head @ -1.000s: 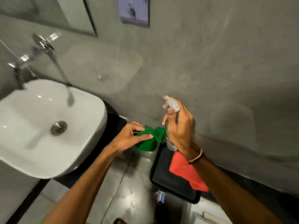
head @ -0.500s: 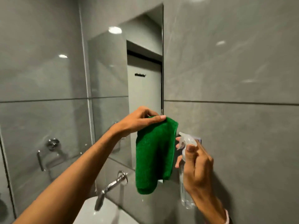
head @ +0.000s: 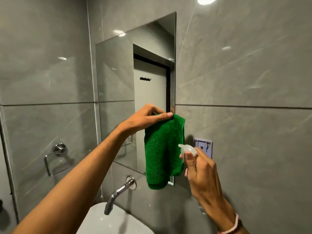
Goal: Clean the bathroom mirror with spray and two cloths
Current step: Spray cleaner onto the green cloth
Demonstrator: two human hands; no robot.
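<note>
The spray bottle (head: 188, 150) is gripped in the right hand (head: 202, 174), fingers wrapped round its neck, nozzle aimed at the green cloth (head: 163, 152) just beside it. The cloth is pinched at its top edge by the left hand (head: 145, 118) and hangs before the mirror (head: 116, 85). Wetting the cloth appears to be in hand; a trigger squeeze seems called for next.

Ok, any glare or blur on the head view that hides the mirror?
Head view: sharp, no motion blur; ceiling-light glare spots sit on the mirror top and wall tiles; wide-angle bends tile lines; green cloth covers the mirror's lower right.
</note>
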